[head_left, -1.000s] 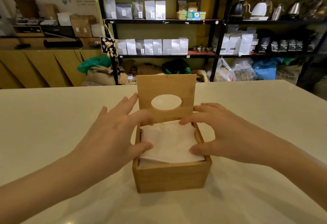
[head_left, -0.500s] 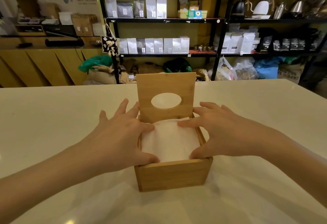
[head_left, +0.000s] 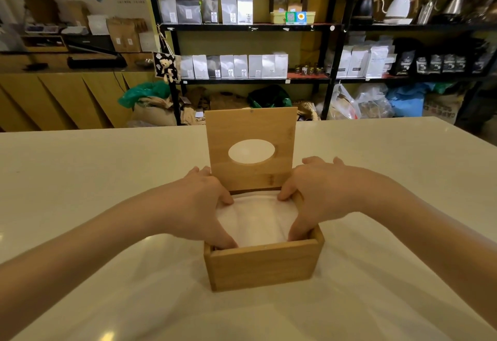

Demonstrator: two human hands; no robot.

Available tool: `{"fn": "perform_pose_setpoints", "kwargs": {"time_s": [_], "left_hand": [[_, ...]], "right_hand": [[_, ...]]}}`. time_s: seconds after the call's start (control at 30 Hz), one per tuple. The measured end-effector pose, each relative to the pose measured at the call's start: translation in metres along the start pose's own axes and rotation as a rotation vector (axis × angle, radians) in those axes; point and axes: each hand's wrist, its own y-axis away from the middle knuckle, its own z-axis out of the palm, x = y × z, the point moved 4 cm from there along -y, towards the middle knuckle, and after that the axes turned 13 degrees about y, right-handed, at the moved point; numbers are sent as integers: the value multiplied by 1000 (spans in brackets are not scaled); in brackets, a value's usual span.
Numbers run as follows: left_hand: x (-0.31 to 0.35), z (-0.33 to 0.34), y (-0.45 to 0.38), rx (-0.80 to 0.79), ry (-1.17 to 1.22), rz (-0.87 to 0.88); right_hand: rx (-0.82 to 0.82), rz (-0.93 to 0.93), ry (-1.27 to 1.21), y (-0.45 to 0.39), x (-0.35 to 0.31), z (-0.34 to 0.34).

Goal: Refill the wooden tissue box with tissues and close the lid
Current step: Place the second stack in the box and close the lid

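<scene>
Hands now deeper in box, tissues lower.

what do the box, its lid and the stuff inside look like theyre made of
Box: light wood, maybe bamboo, with fine straight grain and a smooth matte finish.
Lid: the same wood, a thin panel standing open with an oval hole.
Tissues: soft white paper, creased and dented where both hands press.
</scene>
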Motion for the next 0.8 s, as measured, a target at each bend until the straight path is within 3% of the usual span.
{"fn": "perform_pose_setpoints", "kwargs": {"time_s": [0.2,0.3,0.37,0.47,0.57,0.7,0.8], "left_hand": [[-7,-4,-2,113,206,-23],[-5,-3,2,287,245,14],[-1,-1,5,355,286,48],[-1,4,5,325,275,37],[-1,5,3,264,355,50],[1,6,-1,207,409,65],[0,9,-2,200,399,65]], "right_hand": [[166,13,-294,0,8,-2],[397,68,-450,2,8,2],[550,148,-408,7,9,5],[674,132,-258,14,3,11],[596,63,-221,14,-3,15],[245,75,-366,8,-2,26],[180,75,-361,5,-3,26]]}}
